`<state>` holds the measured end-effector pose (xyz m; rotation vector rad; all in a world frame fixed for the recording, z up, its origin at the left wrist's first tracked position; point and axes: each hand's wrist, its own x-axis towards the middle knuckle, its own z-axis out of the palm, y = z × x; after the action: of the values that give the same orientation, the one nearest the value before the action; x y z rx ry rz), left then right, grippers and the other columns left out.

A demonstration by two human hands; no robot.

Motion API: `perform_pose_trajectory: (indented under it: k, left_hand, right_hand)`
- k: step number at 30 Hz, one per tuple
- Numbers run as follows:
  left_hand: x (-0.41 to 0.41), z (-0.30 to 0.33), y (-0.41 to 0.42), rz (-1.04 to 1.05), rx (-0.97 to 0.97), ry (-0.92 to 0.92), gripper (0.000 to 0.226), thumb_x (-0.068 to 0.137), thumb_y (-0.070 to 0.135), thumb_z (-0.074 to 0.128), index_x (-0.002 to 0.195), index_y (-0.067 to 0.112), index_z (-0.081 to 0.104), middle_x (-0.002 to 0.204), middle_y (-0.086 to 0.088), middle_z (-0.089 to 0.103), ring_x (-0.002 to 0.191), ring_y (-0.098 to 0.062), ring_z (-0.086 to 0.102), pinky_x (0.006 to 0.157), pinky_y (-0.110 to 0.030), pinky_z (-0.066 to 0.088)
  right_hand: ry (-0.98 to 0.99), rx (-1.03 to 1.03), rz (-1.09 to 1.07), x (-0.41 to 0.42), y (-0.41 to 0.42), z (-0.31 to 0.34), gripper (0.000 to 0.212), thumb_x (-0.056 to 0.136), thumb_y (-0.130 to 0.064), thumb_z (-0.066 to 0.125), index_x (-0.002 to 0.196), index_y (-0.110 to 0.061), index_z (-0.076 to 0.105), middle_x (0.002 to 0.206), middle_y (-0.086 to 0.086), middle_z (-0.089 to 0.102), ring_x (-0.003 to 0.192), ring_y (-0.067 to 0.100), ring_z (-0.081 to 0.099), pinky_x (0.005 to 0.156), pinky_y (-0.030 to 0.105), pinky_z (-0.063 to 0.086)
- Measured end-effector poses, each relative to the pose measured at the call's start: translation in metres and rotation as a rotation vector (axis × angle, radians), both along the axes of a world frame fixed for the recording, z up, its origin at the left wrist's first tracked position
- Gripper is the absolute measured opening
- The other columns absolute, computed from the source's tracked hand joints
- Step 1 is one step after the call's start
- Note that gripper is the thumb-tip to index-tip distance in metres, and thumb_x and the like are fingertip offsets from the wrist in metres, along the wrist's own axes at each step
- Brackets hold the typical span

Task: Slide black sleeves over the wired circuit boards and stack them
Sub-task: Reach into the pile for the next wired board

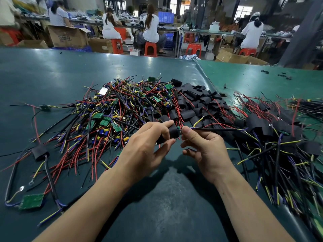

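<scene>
Left hand (148, 142) fingers pinch sleeve (172, 133) above tabletop (166, 198). Right hand (204, 145) fingers clamp wires (218, 129) beside board (178, 128), green edge showing at sleeve mouth. Advice: keep sleeve mouth open, wires taut, pull board straight until covered, then stack on right pile (279, 135).

Open bench (162, 198) lies near the viewer, between the forearms. Ahead on the left, a heap of wired boards (118, 109) blocks passage; loose sleeves (197, 102) adjoin it at centre. A sleeved stack (279, 137) with trailing wires fills the right. One stray board (31, 200) and its leads lie near left. Far bench (52, 67) is bare.
</scene>
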<state>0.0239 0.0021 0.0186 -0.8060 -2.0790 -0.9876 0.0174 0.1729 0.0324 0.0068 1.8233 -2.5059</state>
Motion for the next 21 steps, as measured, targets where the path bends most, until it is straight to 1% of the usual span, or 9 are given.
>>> perform_pose_trajectory:
  k: [3, 5, 8, 10, 13, 16, 19, 21]
  left_hand:
    - [0.001, 0.0007, -0.0006, 0.004, -0.003, 0.004, 0.019, 0.088, 0.008, 0.072, 0.09, 0.009, 0.053, 0.112, -0.013, 0.067, 0.127, -0.005, 0.053, 0.098, -0.018, 0.045]
    - [0.0019, 0.001, -0.0007, 0.001, 0.001, -0.001, 0.02, 0.087, 0.007, 0.073, 0.089, 0.009, 0.053, 0.113, -0.012, 0.067, 0.126, -0.006, 0.055, 0.097, -0.021, 0.048]
    - [0.0049, 0.0026, 0.0006, -0.023, 0.014, -0.032, 0.022, 0.087, 0.01, 0.073, 0.088, 0.013, 0.051, 0.116, -0.008, 0.068, 0.12, -0.005, 0.059, 0.091, -0.026, 0.052]
    - [0.0058, 0.0033, 0.0015, -0.04, 0.005, -0.036, 0.024, 0.087, 0.012, 0.073, 0.09, 0.016, 0.049, 0.118, -0.005, 0.068, 0.115, -0.006, 0.062, 0.088, -0.027, 0.053]
    - [0.0062, 0.0035, 0.002, -0.066, 0.024, -0.059, 0.026, 0.087, 0.009, 0.073, 0.094, 0.016, 0.049, 0.123, -0.007, 0.067, 0.119, -0.008, 0.061, 0.09, -0.033, 0.054]
    - [0.0061, 0.003, 0.0027, -0.075, 0.025, -0.071, 0.03, 0.087, 0.007, 0.072, 0.098, 0.019, 0.048, 0.125, -0.007, 0.065, 0.121, -0.008, 0.059, 0.092, -0.035, 0.054]
    - [0.0054, 0.0035, 0.0031, -0.075, 0.002, -0.066, 0.033, 0.086, 0.011, 0.073, 0.108, 0.019, 0.051, 0.13, -0.006, 0.062, 0.122, -0.012, 0.059, 0.094, -0.038, 0.053]
    - [0.0032, 0.0025, 0.0011, -0.027, -0.028, -0.051, 0.045, 0.084, 0.02, 0.077, 0.122, 0.015, 0.054, 0.133, -0.004, 0.059, 0.123, -0.014, 0.057, 0.099, -0.036, 0.05]
  right_hand:
    - [0.037, 0.03, 0.015, 0.0023, 0.0011, 0.0013, 0.019, 0.063, -0.032, 0.081, 0.068, -0.014, 0.076, 0.07, 0.005, 0.066, 0.059, 0.015, 0.061, 0.047, 0.024, 0.047]
    - [0.076, 0.073, 0.01, 0.0036, 0.0007, 0.0014, 0.017, 0.066, -0.032, 0.08, 0.069, -0.016, 0.076, 0.069, 0.004, 0.066, 0.058, 0.015, 0.06, 0.047, 0.023, 0.047]
    - [0.092, 0.09, 0.05, 0.005, -0.0011, 0.0006, 0.017, 0.069, -0.032, 0.078, 0.072, -0.015, 0.077, 0.07, 0.004, 0.066, 0.059, 0.015, 0.061, 0.047, 0.023, 0.047]
    - [0.077, 0.07, 0.065, 0.0046, -0.002, -0.0001, 0.016, 0.07, -0.032, 0.077, 0.073, -0.016, 0.077, 0.071, 0.006, 0.066, 0.059, 0.016, 0.062, 0.046, 0.024, 0.048]
    - [0.107, 0.115, 0.093, 0.0047, -0.0034, -0.0008, 0.017, 0.072, -0.032, 0.075, 0.075, -0.015, 0.078, 0.071, 0.005, 0.067, 0.06, 0.015, 0.061, 0.046, 0.023, 0.047]
    - [0.129, 0.125, 0.119, 0.0066, -0.0054, -0.0006, 0.02, 0.074, -0.034, 0.072, 0.076, -0.015, 0.079, 0.069, 0.003, 0.069, 0.06, 0.013, 0.061, 0.046, 0.023, 0.046]
    - [0.119, 0.116, 0.077, 0.006, -0.0061, -0.0004, 0.021, 0.078, -0.032, 0.071, 0.075, -0.012, 0.077, 0.068, 0.004, 0.069, 0.058, 0.013, 0.062, 0.045, 0.023, 0.047]
    - [0.094, 0.078, 0.024, 0.0046, -0.0058, 0.0001, 0.02, 0.083, -0.028, 0.07, 0.071, -0.014, 0.076, 0.065, 0.003, 0.067, 0.056, 0.015, 0.062, 0.044, 0.024, 0.048]
